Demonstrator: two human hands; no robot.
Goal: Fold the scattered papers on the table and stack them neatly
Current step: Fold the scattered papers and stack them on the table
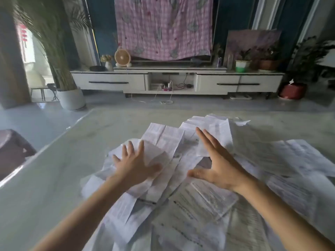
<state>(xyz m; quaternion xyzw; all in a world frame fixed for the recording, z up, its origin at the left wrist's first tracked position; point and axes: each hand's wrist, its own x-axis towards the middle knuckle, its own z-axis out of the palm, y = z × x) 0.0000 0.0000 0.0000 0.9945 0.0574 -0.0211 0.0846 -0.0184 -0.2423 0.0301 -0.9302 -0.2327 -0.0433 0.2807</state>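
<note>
Paper sheets (199, 205), white and printed, lie scattered and overlapping across the near middle and right of the table, some creased. Left hand (134, 163) is palm down on a crumpled sheet, fingers spread and straight, gripping nothing. Right hand (217, 160) is flat over the pile just beside it, fingers straight and together, thumb stuck out, also holding nothing; contact with the paper can't be told. Both forearms reach in bare from the bottom edge. Table (54, 178) is pale, glossy, marble-look. Beyond it: grey floor (36, 120), white TV stand (108, 81), pink checked cloth (163, 28) hanging above it, small round fan (122, 57), tall plant in a white pot (70, 98) at left.
</note>
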